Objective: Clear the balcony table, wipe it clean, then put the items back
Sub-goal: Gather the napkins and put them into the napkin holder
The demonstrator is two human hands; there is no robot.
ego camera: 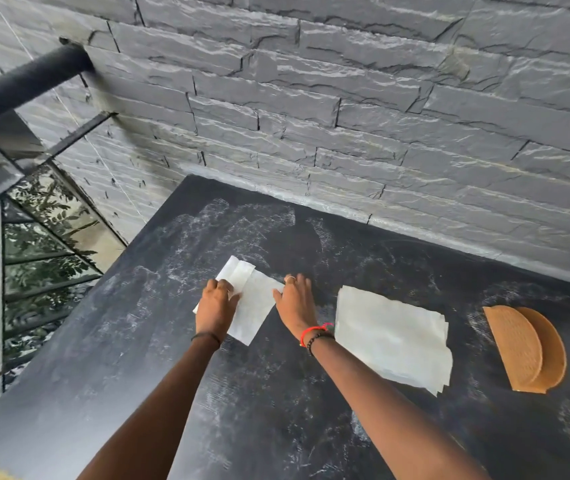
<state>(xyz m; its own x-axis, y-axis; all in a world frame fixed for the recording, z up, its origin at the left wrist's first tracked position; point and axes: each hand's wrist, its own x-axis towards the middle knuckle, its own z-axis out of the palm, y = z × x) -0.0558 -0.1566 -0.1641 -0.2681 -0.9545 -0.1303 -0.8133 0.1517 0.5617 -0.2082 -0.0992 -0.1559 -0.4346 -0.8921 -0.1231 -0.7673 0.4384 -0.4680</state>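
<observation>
A dusty black table [276, 393] fills the lower view, streaked with pale smears. On its middle lies a folded white paper napkin [254, 303]. My left hand [216, 304] presses on the napkin's left edge with fingers bent over it. My right hand [295, 299] lies flat with straight fingers on the napkin's right edge. To the right rests a stack of white napkins [394, 337]. Further right lies a wooden napkin holder [526, 348] made of two half-round boards.
A grey stone wall [345, 116] runs along the table's far edge. At the left, a black handrail [23, 84] and a glass balustrade [34, 244] border the table, with foliage showing beyond the glass.
</observation>
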